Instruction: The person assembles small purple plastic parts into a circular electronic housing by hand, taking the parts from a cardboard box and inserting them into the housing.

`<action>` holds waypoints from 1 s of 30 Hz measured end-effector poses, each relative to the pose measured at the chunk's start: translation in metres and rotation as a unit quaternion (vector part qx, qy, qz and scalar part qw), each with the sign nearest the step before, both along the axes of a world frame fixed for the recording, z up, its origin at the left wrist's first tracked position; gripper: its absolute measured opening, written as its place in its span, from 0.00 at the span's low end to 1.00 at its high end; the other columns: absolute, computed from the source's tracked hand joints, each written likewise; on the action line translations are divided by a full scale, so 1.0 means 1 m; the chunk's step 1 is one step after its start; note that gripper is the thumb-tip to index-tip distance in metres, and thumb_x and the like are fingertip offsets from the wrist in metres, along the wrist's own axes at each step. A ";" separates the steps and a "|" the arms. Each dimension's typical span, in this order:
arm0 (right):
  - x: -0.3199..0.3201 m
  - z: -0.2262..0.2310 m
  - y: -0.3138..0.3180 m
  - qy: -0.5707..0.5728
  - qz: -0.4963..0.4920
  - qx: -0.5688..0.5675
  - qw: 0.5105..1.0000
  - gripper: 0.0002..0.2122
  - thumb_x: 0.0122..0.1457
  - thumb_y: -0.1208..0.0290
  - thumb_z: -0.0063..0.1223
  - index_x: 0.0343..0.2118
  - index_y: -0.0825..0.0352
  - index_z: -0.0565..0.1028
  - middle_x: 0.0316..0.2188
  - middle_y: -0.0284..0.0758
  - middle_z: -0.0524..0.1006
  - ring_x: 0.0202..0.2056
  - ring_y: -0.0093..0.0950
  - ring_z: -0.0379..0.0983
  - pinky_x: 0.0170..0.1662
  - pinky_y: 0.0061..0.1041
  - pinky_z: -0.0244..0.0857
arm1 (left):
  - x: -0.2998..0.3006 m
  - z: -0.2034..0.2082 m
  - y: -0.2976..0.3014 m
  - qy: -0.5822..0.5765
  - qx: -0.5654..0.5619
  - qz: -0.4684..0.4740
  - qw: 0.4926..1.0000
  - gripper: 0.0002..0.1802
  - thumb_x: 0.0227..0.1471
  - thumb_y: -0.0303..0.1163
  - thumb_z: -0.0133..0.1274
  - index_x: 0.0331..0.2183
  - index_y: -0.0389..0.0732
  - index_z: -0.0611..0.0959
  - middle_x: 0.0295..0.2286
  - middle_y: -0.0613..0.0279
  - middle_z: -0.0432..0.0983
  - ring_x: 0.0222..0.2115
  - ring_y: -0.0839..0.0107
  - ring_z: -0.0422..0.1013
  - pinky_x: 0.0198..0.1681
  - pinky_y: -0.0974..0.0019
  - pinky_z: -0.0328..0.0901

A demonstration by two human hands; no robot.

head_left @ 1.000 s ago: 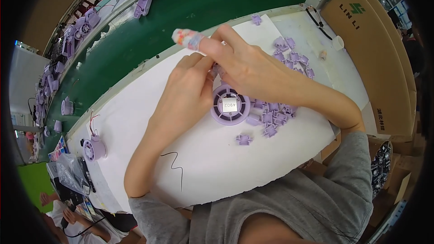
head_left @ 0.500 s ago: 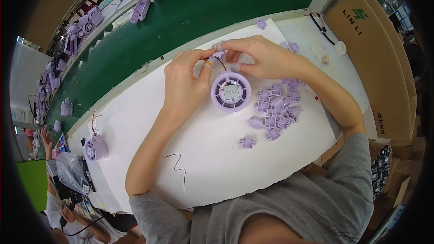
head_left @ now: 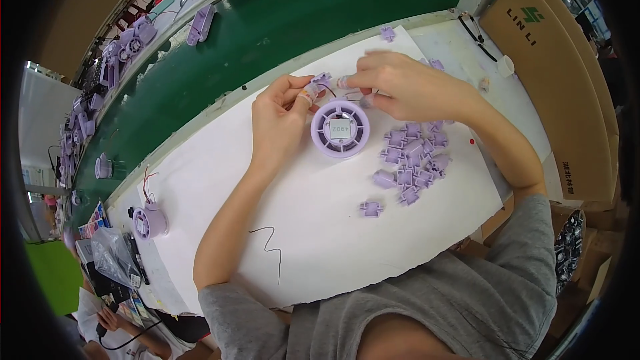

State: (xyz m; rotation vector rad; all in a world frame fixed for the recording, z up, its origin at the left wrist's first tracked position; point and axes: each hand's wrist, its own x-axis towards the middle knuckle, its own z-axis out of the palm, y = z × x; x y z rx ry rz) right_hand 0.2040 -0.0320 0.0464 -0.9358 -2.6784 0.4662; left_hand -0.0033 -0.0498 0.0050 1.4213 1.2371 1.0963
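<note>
A round purple fan unit (head_left: 355,114) with a spoked front and a pale square label stands upright on the white sheet, between and below my hands. My left hand (head_left: 279,110) pinches a small purple plastic clip (head_left: 322,81) just above it. A dark wire curves from the clip to the top of the fan. To the right, my right hand (head_left: 407,83) hovers with taped thumb and index fingertips apart, nothing visible held between them. Its other fingers are curled and slightly blurred. A pile of similar purple clips (head_left: 413,153) lies right of the fan, with one single clip (head_left: 371,209) nearer me.
Another purple fan (head_left: 148,221) with wires stands at the left on the sheet (head_left: 220,160). Beyond runs a green conveyor belt (head_left: 280,23) carrying purple parts. A cardboard box (head_left: 553,87) stands at right. A plastic bag (head_left: 115,257) lies lower left, near another person's hand (head_left: 113,320).
My right hand has drawn away to the right from the clip, its fingers parting. My left hand keeps the clip. Parts on the belt have shifted left, and a co-worker's raised hand at left has dropped.
</note>
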 end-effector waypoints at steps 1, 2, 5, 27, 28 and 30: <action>-0.001 0.003 -0.004 0.000 0.002 0.000 1.000 0.17 0.44 0.81 0.51 0.41 0.66 0.73 0.26 0.35 0.71 0.30 0.33 0.67 0.37 0.31 0.63 | 0.001 0.001 0.000 -0.026 -0.018 -0.004 1.000 0.10 0.48 0.20 0.44 0.35 0.29 0.75 0.27 0.54 0.77 0.25 0.76 0.71 0.29 0.75 0.65; -0.003 0.006 -0.009 -0.022 -0.019 0.024 0.999 0.16 0.45 0.81 0.50 0.40 0.66 0.74 0.27 0.36 0.70 0.29 0.33 0.68 0.35 0.31 0.63 | 0.001 0.002 0.000 -0.051 -0.036 -0.008 0.998 0.11 0.49 0.20 0.44 0.36 0.28 0.75 0.27 0.54 0.77 0.25 0.76 0.72 0.29 0.75 0.65; -0.003 0.007 -0.010 -0.005 -0.017 0.055 0.998 0.15 0.46 0.82 0.48 0.40 0.65 0.74 0.29 0.37 0.70 0.26 0.34 0.70 0.31 0.31 0.65 | 0.001 0.009 -0.001 -0.057 -0.058 -0.005 0.997 0.10 0.50 0.21 0.44 0.36 0.27 0.74 0.28 0.54 0.77 0.25 0.75 0.72 0.30 0.74 0.66; -0.003 -0.003 0.004 0.084 0.074 0.364 0.925 0.07 0.41 0.77 0.52 0.27 0.66 0.74 0.21 0.30 0.69 0.29 0.26 0.66 0.39 0.29 0.58 | 0.003 0.013 -0.005 -0.174 -0.145 -0.021 0.974 0.11 0.52 0.22 0.39 0.37 0.29 0.73 0.30 0.48 0.75 0.31 0.67 0.74 0.37 0.70 0.70; -0.006 -0.006 0.007 0.084 0.073 0.363 0.925 0.07 0.41 0.77 0.52 0.27 0.66 0.74 0.21 0.30 0.69 0.29 0.26 0.66 0.39 0.29 0.58 | 0.002 0.013 -0.004 -0.167 -0.146 -0.037 0.974 0.11 0.52 0.22 0.39 0.37 0.28 0.73 0.30 0.48 0.75 0.31 0.67 0.74 0.37 0.70 0.70; -0.011 -0.011 0.012 0.182 0.107 0.479 0.852 0.06 0.39 0.75 0.53 0.24 0.66 0.73 0.20 0.29 0.68 0.26 0.25 0.66 0.32 0.25 0.61 | 0.002 0.014 -0.005 -0.160 -0.147 -0.054 0.975 0.11 0.52 0.23 0.39 0.37 0.28 0.73 0.31 0.49 0.75 0.31 0.67 0.74 0.38 0.69 0.70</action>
